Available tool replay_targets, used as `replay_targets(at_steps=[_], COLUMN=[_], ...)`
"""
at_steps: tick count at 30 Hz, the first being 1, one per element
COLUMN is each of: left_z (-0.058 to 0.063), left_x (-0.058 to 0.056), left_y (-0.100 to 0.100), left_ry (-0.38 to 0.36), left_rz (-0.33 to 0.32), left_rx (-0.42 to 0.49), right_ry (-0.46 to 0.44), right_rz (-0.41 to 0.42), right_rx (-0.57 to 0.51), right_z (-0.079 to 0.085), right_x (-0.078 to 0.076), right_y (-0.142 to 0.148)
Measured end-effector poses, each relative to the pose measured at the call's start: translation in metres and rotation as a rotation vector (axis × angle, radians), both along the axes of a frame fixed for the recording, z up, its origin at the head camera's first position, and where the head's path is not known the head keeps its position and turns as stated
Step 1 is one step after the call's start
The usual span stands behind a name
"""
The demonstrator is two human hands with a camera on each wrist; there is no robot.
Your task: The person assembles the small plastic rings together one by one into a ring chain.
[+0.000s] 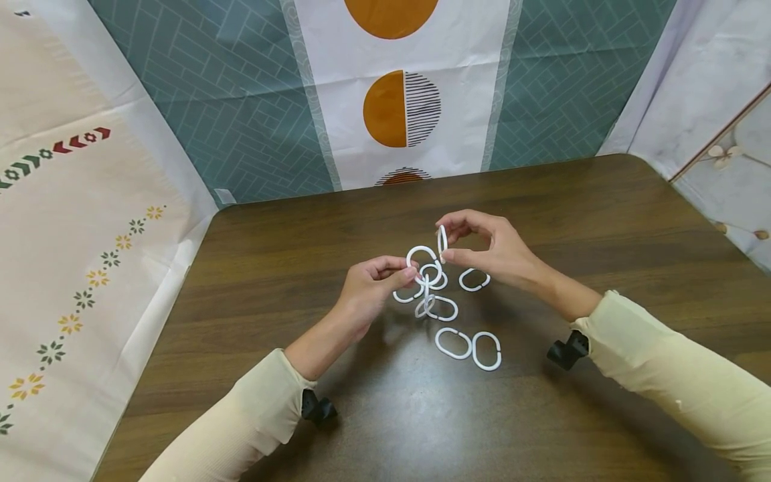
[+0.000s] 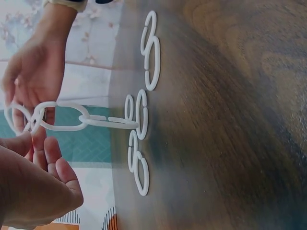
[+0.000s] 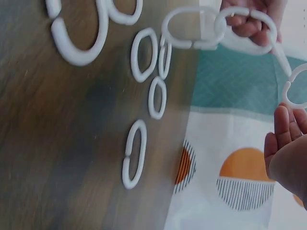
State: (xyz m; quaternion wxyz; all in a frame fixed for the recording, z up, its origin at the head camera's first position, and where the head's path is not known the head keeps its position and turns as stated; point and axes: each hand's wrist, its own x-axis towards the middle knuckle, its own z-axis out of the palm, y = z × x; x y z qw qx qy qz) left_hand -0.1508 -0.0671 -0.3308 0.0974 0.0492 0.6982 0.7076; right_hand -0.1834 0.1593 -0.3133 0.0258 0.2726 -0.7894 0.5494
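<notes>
My left hand pinches a white oval plastic ring, a C-shaped link with a small gap, between thumb and fingers. Linked white rings hang below it as a short chain, its lower end close to the tabletop. To the right, my right hand pinches another white ring between thumb and fingertips, seen nearly edge-on in the head view. In the right wrist view, this ring meets the chain's upper end; whether it is hooked through cannot be told.
Several loose white rings lie on the brown wooden table. Two lie side by side near me, the left ring and the right ring. Another ring lies below my right hand. A patterned cloth hangs behind the table.
</notes>
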Motion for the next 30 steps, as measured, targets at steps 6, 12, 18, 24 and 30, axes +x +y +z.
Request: replay_targets(at_steps=[6,12,18,24,30], left_z=[0.002,0.003,0.001,0.001,0.001], left_x=[-0.001,-0.001,-0.001,0.000,0.002], left_y=[0.001,0.002,0.004,0.007,0.004], left_ry=[0.015,0.034,0.038,0.023,-0.004], left_rz=[0.013,0.035,0.069,0.045,-0.051], left_rx=[0.019,0.023,0.017,0.026,-0.050], right_ry=[-0.017,-0.067,-0.215,-0.204,0.347], right_rz=[-0.009,-0.043,-0.047,-0.037,-0.141], right_rx=[-0.057,-0.140,-0.283,-0.277,-0.002], right_z=[0.000,-0.003,-0.005,-0.013,-0.016], right_x=[0.004,0.006,0.008,0.007,-0.001], right_y=[-0.008,-0.012,-0.018,-0.024,-0.021])
